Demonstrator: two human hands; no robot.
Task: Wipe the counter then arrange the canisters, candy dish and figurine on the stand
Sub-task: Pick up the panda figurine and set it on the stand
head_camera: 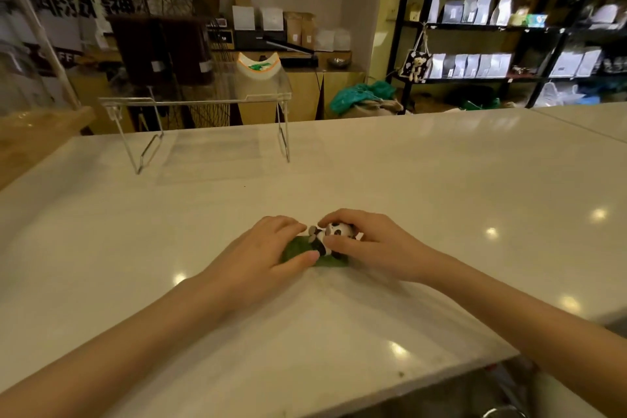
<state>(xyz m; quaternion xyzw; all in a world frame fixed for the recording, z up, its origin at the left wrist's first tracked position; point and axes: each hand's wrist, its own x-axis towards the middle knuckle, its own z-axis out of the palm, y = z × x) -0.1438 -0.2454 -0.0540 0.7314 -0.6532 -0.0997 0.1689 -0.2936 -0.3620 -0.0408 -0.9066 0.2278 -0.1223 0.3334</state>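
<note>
A small black-and-white panda figurine (334, 233) on a green base (332, 261) rests on the white counter (441, 187), near its front middle. My left hand (271, 248) grips the green base from the left. My right hand (366, 241) curls over the panda from the right. A clear acrylic stand (203, 100) sits at the back left of the counter with nothing on its top shelf. No canisters or candy dish are in view.
A wooden surface (37, 136) adjoins the counter at far left. Behind the counter are dark brown bins (159, 47), a wire basket and black shelves (509, 27) of white bags. The counter's front edge runs diagonally at bottom right.
</note>
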